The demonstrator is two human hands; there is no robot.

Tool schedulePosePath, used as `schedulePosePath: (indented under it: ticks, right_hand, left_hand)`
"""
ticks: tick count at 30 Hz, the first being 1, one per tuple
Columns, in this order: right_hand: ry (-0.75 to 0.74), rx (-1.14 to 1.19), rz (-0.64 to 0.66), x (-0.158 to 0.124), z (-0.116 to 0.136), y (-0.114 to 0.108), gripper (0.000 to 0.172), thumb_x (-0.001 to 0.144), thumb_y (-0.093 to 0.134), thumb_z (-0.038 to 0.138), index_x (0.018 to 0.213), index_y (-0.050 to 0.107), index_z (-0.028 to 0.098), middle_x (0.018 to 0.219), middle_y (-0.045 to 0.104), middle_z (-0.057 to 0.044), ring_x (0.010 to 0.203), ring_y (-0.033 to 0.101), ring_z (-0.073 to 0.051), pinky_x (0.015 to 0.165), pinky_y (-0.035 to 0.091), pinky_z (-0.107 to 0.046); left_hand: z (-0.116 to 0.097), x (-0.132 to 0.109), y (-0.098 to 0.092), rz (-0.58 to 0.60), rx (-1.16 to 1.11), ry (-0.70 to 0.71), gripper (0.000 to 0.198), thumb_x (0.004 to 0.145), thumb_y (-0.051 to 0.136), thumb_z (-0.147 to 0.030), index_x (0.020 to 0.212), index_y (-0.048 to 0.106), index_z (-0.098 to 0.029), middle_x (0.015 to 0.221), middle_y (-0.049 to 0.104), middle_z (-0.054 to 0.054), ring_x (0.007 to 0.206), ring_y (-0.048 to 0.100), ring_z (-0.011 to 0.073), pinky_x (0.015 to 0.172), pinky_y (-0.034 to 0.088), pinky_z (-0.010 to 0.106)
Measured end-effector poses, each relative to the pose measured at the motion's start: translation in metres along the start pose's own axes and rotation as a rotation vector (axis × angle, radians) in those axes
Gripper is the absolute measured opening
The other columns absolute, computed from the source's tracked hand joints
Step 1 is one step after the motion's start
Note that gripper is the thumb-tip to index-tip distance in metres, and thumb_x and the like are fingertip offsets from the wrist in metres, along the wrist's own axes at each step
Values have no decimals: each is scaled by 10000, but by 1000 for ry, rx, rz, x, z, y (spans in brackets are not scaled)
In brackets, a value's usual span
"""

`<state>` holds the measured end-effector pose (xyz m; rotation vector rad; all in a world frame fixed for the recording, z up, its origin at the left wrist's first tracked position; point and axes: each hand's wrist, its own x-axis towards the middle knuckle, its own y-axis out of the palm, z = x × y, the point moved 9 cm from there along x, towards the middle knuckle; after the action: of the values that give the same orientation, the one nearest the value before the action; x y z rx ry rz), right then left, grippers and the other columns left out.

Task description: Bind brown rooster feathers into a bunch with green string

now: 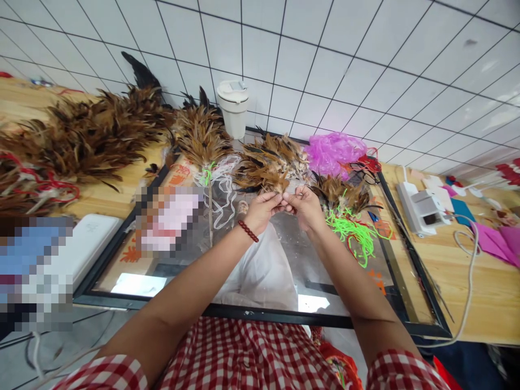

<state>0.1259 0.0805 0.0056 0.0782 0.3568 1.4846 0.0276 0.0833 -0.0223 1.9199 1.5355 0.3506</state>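
My left hand, with a dark red bead bracelet at its wrist, and my right hand meet over the glass-topped panel. Their fingertips pinch together at the base of a small bunch of brown feathers. Just behind lies a larger pile of brown feathers, so where the held bunch ends is hard to make out. Right of my right hand are more dark brown feathers and a tangle of neon green string. To the left, a feather bundle on a stick is bound with green string.
A white lidded cup stands by the tiled wall. Pink plastic film lies back right, white ribbon left of my hands. A long feather mass covers the left table. A white power strip and its cable sit at right. The panel has a black frame.
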Motion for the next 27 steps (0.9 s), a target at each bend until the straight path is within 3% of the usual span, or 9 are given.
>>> schedulePosePath:
  ticks: [8,14,20,23,27]
  right_hand:
    - [-162,-250,27,5,14,-8,465,485,853,408,726,515,199,507,537,77,431,481,-76,418,362,-201]
    - [-150,-334,214,6,15,0,434,509,834,460,754,622,171,584,478,60,539,456,-78,521,367,-230]
    - [-236,-422,49,6,21,-10,429,505,846,412,717,553,181,594,441,70,530,385,-70,496,292,-223]
    - [-246,-492,91,0,24,0,351,562,814,400,701,586,172,577,460,59,519,383,-73,492,294,-227]
    - [-380,-569,121,-10,34,11,211,665,746,370,709,671,177,605,526,25,573,465,-97,553,379,-241]
  left_hand:
    - [0,-2,-3,-76,-29,-34,222,671,756,-249,730,574,-135,658,625,-8,600,604,88,643,505,239]
    - [1,-5,-2,-112,97,-90,133,725,657,-147,665,540,-130,512,550,-25,436,519,69,459,432,186]
    - [1,-5,-3,-152,128,-59,110,702,632,-103,650,539,-133,492,535,-34,415,504,64,440,428,181]
    - [0,-4,-5,-155,117,-17,124,698,655,-135,646,542,-133,491,524,-40,408,485,54,431,419,174]
    - [2,-4,-5,-146,156,-5,167,711,688,-200,649,547,-133,495,536,-32,406,488,59,423,422,183]
